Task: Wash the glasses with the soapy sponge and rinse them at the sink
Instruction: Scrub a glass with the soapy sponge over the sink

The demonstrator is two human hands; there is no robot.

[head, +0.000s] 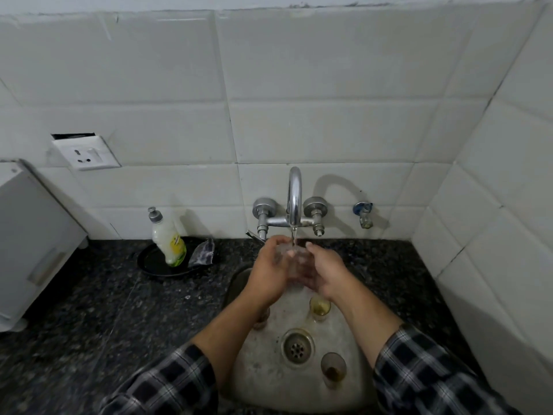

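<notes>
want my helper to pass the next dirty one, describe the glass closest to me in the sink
Look into the steel sink and find its drain. Just right of the drain, toward the near rim, stands a smoky glass. It holds brown dregs, whereas the yellow-tinted glass farther back stands below the right hand.

The clear glass (291, 262) is a watery blur between the left hand (269, 274) and right hand (326, 274). The left forearm (236, 333) hides most of a small glass (262, 320). The white box (30, 244) runs off the left edge.
</notes>
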